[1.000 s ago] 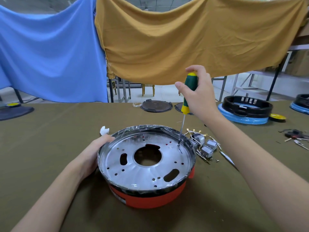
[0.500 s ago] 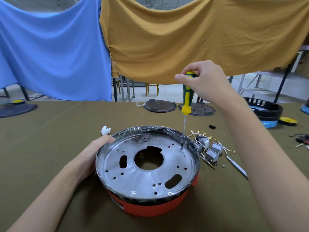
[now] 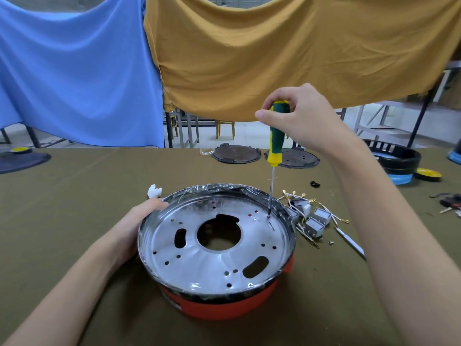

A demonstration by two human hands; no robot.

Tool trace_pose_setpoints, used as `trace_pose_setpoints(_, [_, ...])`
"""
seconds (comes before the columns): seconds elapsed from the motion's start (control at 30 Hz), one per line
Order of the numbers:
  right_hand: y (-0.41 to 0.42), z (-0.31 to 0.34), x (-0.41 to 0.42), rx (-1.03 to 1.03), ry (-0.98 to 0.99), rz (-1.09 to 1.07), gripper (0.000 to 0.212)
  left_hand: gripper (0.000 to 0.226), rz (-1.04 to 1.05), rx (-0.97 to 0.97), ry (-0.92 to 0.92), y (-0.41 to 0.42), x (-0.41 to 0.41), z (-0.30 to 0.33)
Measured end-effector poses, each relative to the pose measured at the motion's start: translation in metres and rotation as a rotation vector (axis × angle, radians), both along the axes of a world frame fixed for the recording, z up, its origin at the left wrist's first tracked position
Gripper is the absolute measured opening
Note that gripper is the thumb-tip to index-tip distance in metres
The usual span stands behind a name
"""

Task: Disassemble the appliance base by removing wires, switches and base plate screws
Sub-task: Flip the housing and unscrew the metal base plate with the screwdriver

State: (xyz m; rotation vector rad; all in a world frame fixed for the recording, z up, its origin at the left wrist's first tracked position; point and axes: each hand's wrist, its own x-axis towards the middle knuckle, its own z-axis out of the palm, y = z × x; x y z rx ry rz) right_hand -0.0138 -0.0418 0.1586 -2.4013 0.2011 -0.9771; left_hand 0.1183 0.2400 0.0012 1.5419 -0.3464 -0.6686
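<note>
Head view: round appliance base (image 3: 219,299) with an orange body, sitting on the olive-covered table (image 3: 74,196), near edge, centre. Shiny metal base plate (image 3: 212,260) on top, with a large hole in the middle. Left hand (image 3: 132,228) cupped against the far-left rim, fingers curled over it. Right hand (image 3: 303,116) raised above, fingers closed around the top of a green-and-yellow screwdriver (image 3: 275,143), held nearly upright, tip down on a screw (image 3: 268,217) at the plate's far-right side. Another screw (image 3: 250,284) near the front edge. Loose switches and wires (image 3: 310,216) just right of the base. Scrap of white paper (image 3: 154,191) beside the left fingertips.
</note>
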Motion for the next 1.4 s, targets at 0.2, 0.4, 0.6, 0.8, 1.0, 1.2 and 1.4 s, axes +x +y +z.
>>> trace_pose_setpoints(0.2, [0.0,0.002,-0.003,0.035,0.019,-0.013,0.029,0.043,-0.002,-0.032,0.011,0.0,0.0,0.0])
trace_pose_setpoints(0.4, [0.006,0.002,-0.007,0.079,0.031,0.002,0.015,0.033,0.024,-0.019,0.02,0.002,0.002,0.0])
trace_pose_setpoints(0.6, [0.007,0.0,-0.008,-0.019,0.004,-0.018,0.014,0.051,-0.001,-0.021,0.012,0.002,-0.003,-0.001])
trace_pose_setpoints(0.8, [0.008,0.008,-0.008,0.053,0.065,-0.114,0.023,0.043,0.006,-0.007,0.013,0.003,-0.003,0.002])
trace_pose_setpoints(1.0, [0.009,0.003,-0.01,0.025,0.075,-0.027,0.014,0.045,0.095,-0.006,0.029,0.0,-0.007,0.004])
trace_pose_setpoints(1.2, [0.007,0.005,-0.009,-0.005,0.063,-0.093,0.029,0.049,0.195,-0.009,0.03,-0.007,-0.012,0.005])
trace_pose_setpoints(1.4, [0.009,0.005,-0.008,0.023,0.121,-0.113,0.02,0.048,0.214,-0.028,0.04,-0.006,-0.01,0.004])
